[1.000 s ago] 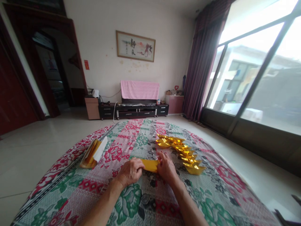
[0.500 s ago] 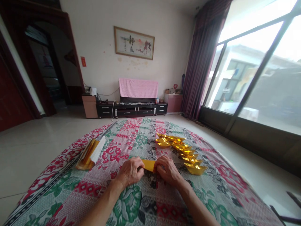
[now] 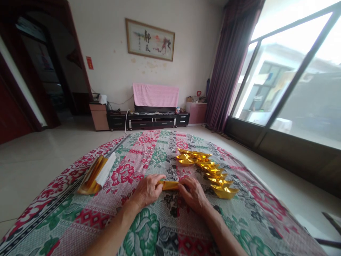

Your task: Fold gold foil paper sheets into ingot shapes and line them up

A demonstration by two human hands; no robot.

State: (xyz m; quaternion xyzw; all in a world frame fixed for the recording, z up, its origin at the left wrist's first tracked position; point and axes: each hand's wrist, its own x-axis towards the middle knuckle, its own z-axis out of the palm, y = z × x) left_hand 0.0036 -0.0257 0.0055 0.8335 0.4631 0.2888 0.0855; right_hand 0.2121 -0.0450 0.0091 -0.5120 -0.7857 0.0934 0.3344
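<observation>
A narrow folded piece of gold paper stretches between my two hands, low over the flowered tablecloth. My left hand pinches its left end, and my right hand grips the right end; the fingers hide both ends. Right of my right hand, several folded gold boat shapes stand in a slanting row. A stack of gold and white paper sheets lies on the cloth to the left, apart from my hands.
The round table with its patterned cloth fills the foreground. Beyond it stand a low black cabinet and a screen under a pink cloth. A purple curtain and large windows are at the right.
The gold paper between my hands now looks narrower and folded over. Both hands still hold its ends, with fingers slightly shifted. The whole view has moved a little.
</observation>
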